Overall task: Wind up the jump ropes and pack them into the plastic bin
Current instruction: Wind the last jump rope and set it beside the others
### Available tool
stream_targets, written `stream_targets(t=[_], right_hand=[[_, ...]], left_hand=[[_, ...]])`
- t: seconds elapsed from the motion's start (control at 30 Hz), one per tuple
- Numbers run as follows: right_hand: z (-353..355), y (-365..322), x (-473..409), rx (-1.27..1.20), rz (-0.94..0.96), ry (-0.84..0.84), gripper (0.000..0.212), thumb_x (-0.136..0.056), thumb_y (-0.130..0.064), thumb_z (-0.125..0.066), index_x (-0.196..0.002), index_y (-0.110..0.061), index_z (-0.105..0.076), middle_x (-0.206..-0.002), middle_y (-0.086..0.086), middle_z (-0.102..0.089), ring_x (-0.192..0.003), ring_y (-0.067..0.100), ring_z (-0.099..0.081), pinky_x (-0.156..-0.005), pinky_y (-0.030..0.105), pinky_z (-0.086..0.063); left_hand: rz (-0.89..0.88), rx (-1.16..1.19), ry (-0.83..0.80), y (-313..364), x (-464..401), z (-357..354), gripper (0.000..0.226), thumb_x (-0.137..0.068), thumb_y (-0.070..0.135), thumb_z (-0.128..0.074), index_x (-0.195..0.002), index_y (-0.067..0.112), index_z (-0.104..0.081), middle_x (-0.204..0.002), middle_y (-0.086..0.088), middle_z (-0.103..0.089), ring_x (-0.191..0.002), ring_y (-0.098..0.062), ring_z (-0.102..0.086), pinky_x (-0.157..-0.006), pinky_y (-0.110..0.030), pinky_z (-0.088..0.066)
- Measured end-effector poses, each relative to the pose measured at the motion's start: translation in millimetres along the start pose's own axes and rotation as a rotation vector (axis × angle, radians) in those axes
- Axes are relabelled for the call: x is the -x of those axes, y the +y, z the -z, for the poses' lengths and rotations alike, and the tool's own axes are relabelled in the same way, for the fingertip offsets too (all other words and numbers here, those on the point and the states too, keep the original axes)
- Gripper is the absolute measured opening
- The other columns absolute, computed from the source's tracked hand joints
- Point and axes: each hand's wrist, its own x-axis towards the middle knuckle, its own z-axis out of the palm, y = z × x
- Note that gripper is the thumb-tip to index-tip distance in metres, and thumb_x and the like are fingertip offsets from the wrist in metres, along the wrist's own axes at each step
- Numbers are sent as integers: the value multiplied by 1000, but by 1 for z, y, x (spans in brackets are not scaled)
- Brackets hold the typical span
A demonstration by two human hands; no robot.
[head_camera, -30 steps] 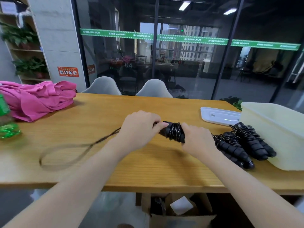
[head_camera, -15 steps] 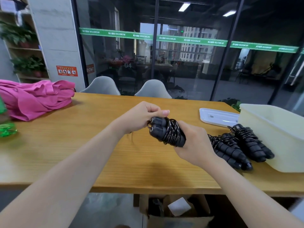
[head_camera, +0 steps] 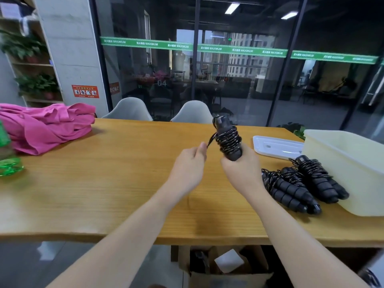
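Note:
My right hand (head_camera: 239,169) grips the lower end of a black jump rope (head_camera: 227,140), held upright above the wooden table (head_camera: 104,183), its cord coiled around the paired handles. My left hand (head_camera: 188,165) pinches the short loose end of that cord between thumb and fingers, just left of the bundle. Two wound jump ropes (head_camera: 301,183) lie on the table to the right, against the pale plastic bin (head_camera: 349,163). The inside of the bin is hidden from this angle.
The bin's white lid (head_camera: 276,146) lies flat behind the wound ropes. A pink cloth (head_camera: 45,125) and a green bottle (head_camera: 8,159) sit at the table's left. Two grey chairs (head_camera: 160,113) stand behind the table. A cardboard box (head_camera: 224,267) sits under it.
The long loop of cord that lay on the table has been wound onto the handles. The bundle has turned from lying sideways to upright, and only a short end is left in my left hand.

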Motion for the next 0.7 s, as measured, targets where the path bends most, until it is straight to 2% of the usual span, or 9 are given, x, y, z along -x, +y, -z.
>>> stream_targets(t=[0.07, 0.13, 0.2, 0.27, 0.33, 0.43, 0.5, 0.6, 0.7], right_hand=[[4, 5, -5, 244, 59, 13, 12, -80, -19, -62, -90, -24, -58, -69, -6, -64, -68, 27, -58, -62, 40, -48], [6, 9, -7, 478, 80, -13, 15, -81, -22, -61, -94, -23, -52, -73, 0, -62, -71, 36, -55, -62, 41, -45], [7, 13, -9, 660, 34, -76, 18, -84, -24, -60, -97, -19, -48, -78, 3, -58, -73, 36, -52, -64, 40, -40], [8, 16, -10, 846, 53, -181, 21, -86, -26, -59, -99, -19, -44, -84, 3, -58, -76, 34, -52, -66, 38, -39], [10, 18, -5, 960, 148, -292, 22, -87, -26, -57, -99, -20, -40, -87, 2, -60, -77, 34, -54, -65, 37, -37], [13, 19, 8, 983, 369, -447, 23, -84, -26, -59, -101, -23, -42, -84, -2, -58, -72, 32, -46, -61, 37, -33], [18, 19, 12, 912, 483, -527, 24, -81, -25, -60, -96, -26, -41, -79, -6, -54, -72, 33, -49, -58, 38, -30], [26, 23, 13, 767, 580, -574, 17, -79, -28, -55, -93, -28, -45, -76, -9, -56, -73, 28, -60, -56, 39, -37], [30, 27, 15, 640, 670, -568, 17, -78, -31, -51, -94, -27, -54, -75, -10, -61, -67, 23, -60, -53, 40, -46]], left_hand=[[-49, -149, 1, -3, 9, -3, 52, -110, 42, -34, -64, 18, -42, -56, 6, -45, -57, -22, -40, -59, -38, -33], [-77, -357, -37, -4, 16, -3, 48, -109, 43, -32, -69, 19, -45, -62, 3, -52, -61, -26, -47, -61, -40, -39], [-164, -679, -57, -1, 24, -4, 43, -109, 44, -32, -76, 21, -46, -74, 0, -58, -68, -29, -50, -63, -38, -38], [-321, -956, -72, 4, 30, -7, 36, -109, 45, -34, -87, 22, -52, -89, -4, -63, -77, -30, -55, -68, -35, -35], [-436, -1072, -138, 11, 27, -3, 35, -108, 49, -38, -94, 25, -59, -95, -4, -65, -87, -31, -60, -69, -35, -34], [-436, -956, -304, 18, 6, 18, 38, -97, 61, -55, -76, 29, -59, -74, 9, -59, -75, -22, -54, -62, -33, -34], [-356, -791, -449, 21, -6, 32, 43, -84, 64, -72, -65, 27, -62, -60, 11, -57, -65, -13, -52, -57, -31, -36], [-254, -555, -642, 26, -15, 42, 42, -76, 56, -84, -64, 19, -70, -54, 11, -55, -53, -8, -45, -53, -26, -35], [-239, -519, -712, 28, -15, 41, 56, -75, 52, -87, -64, 4, -59, -52, 3, -42, -51, -12, -34, -48, -24, -26]])
